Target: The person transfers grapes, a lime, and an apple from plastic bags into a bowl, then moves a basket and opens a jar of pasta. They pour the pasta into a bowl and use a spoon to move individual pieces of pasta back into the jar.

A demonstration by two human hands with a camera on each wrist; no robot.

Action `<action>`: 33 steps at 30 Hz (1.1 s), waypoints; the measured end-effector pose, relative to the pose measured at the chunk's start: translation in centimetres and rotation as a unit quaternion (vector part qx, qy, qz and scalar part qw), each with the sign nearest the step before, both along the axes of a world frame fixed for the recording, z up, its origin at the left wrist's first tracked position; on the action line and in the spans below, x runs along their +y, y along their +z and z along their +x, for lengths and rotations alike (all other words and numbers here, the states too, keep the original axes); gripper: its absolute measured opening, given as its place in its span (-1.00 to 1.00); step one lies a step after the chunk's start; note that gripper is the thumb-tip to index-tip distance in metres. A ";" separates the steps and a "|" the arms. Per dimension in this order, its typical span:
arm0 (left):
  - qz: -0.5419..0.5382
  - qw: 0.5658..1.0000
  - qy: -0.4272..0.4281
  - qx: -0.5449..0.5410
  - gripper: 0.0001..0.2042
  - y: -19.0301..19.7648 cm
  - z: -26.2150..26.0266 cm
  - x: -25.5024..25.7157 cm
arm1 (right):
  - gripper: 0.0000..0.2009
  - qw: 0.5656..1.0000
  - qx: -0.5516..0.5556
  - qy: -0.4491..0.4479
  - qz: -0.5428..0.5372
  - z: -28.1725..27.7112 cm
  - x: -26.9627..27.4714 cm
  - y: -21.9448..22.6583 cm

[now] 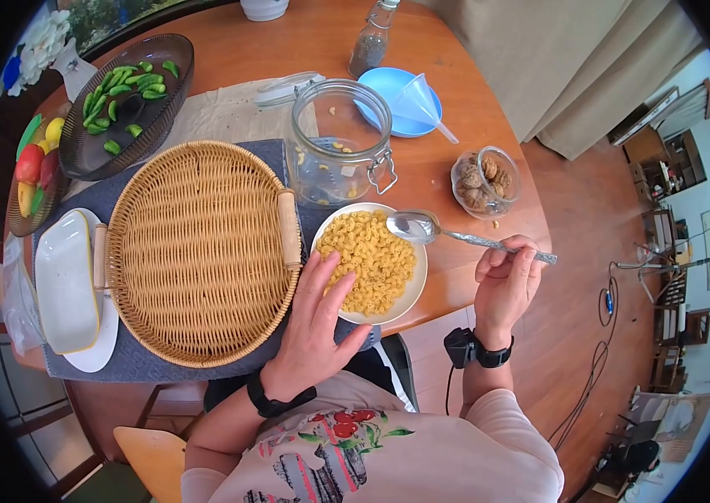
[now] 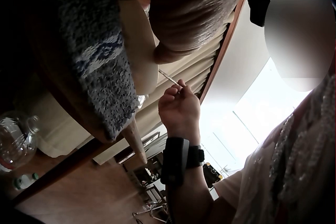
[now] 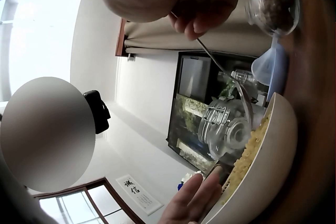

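Observation:
My right hand (image 1: 508,285) pinches the handle of a metal spoon (image 1: 476,241) between thumb and fingers. The spoon's head lies over the upper right rim of a white bowl (image 1: 409,300) of dry elbow macaroni (image 1: 371,264). At the bowl's left side my left hand (image 1: 314,335) has its fingers extended, with fingertips right at the rim and over the pasta's edge. Just beyond the bowl stands a glass clip-top jar (image 1: 304,126), its lid tilted back and a few macaroni inside. In the right wrist view, the spoon (image 3: 215,60) slants down toward the bowl (image 3: 281,145).
A round wicker basket (image 1: 204,260) sits left of the bowl on a dark cloth. Beyond are a blue plate with a funnel (image 1: 418,102), a glass jar of walnuts (image 1: 489,180) and a seasoning bottle (image 1: 369,50). Green peppers (image 1: 124,88) and white dishes (image 1: 66,281) lie further left.

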State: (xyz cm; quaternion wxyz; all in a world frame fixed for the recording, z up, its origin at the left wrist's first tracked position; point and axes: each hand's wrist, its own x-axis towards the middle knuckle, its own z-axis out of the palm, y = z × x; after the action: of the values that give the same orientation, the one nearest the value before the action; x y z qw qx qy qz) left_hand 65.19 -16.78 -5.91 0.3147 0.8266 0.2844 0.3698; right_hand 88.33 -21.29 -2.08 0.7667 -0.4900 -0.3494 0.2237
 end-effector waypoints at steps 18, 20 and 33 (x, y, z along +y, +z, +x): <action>-0.002 1.000 0.003 0.004 -0.32 0.2 0.0 0.0 | -0.72 0.999 0.036 0.034 -0.021 0.1 -0.2 -1.0; -0.001 1.000 0.002 0.003 -0.33 0.2 0.0 0.0 | -0.72 0.998 0.043 0.035 -0.023 0.2 -0.2 -1.0; -0.003 1.000 0.002 -0.001 -0.32 0.0 0.0 0.0 | -0.72 0.987 0.154 0.027 -0.033 0.5 -0.1 -0.6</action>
State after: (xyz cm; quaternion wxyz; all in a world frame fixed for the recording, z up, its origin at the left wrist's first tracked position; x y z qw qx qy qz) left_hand 65.18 -16.83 -5.90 0.3163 0.8249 0.2868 0.3705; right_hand 88.85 -21.38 -2.66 0.7882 -0.4652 -0.2326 0.3291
